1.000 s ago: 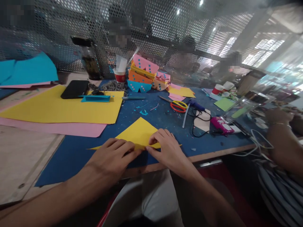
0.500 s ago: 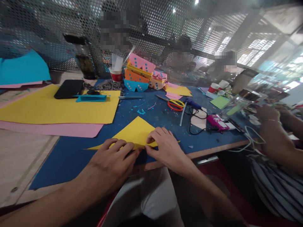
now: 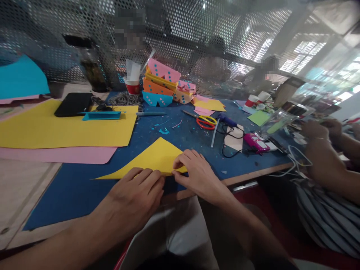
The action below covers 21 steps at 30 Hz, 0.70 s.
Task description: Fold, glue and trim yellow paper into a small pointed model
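Observation:
A sheet of yellow paper (image 3: pixel 157 155), folded into a triangle, lies near the front edge of the blue tabletop, its peak pointing away from me. My left hand (image 3: pixel 137 191) is curled over the near folded edge, left of the middle, with its thumb mostly hidden. Just to the right, my right hand (image 3: pixel 197 174) pinches the same edge between thumb and forefinger. A small gap separates the two hands. The triangle's left tip sticks out past my left hand, while its right end is mostly covered by my right hand.
Scissors (image 3: pixel 206 122), a glue gun (image 3: pixel 227 120) and a pink device (image 3: pixel 255 142) with cords lie right of centre. Large yellow paper (image 3: pixel 107 131) and a black phone (image 3: pixel 73 105) are left. Folded paper pieces (image 3: pixel 159 88) stand behind. A co-worker's arm (image 3: pixel 323 161) is far right.
My left hand has slid slightly left and down along the folded edge, uncovering more of the paper. My right hand keeps its pinch. The whole view has shifted a little.

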Available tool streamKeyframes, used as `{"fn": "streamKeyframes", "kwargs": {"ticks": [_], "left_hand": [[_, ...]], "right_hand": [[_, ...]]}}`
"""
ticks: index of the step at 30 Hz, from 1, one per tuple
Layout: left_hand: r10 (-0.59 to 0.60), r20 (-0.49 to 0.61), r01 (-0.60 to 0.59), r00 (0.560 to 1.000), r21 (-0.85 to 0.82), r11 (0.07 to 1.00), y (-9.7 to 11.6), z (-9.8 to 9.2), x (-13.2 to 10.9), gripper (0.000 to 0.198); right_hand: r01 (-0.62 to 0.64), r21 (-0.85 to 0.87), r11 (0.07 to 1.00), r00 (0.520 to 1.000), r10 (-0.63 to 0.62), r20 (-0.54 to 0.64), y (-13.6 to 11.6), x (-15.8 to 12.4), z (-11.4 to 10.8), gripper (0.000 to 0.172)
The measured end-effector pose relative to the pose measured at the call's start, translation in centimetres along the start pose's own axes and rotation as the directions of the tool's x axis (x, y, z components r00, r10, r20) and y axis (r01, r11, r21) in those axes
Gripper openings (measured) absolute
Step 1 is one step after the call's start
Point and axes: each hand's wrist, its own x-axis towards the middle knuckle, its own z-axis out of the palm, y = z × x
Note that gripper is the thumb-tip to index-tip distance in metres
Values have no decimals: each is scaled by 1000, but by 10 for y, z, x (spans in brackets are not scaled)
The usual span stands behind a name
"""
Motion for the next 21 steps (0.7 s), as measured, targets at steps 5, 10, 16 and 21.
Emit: {"fn": "streamKeyframes", "kwargs": {"ticks": [5,10,16,21], "left_hand": [[-24,15,23,1000,32,999,3,1,-2,39],[-52,96,50,994,27,998,5,3,-4,33],[-81,48,82,996,-26,996,11,8,2,32],[-28,15,28,1000,-25,999,10,5,7,34]], "right_hand": [[27,21,999,1000,-27,-7,3,-1,-1,8],[38,41,998,999,-38,-2,4,-2,-3,6],[29,29,999,1000,-30,10,4,-2,-4,8],[49,79,996,999,-50,14,7,-5,-7,4]]}}
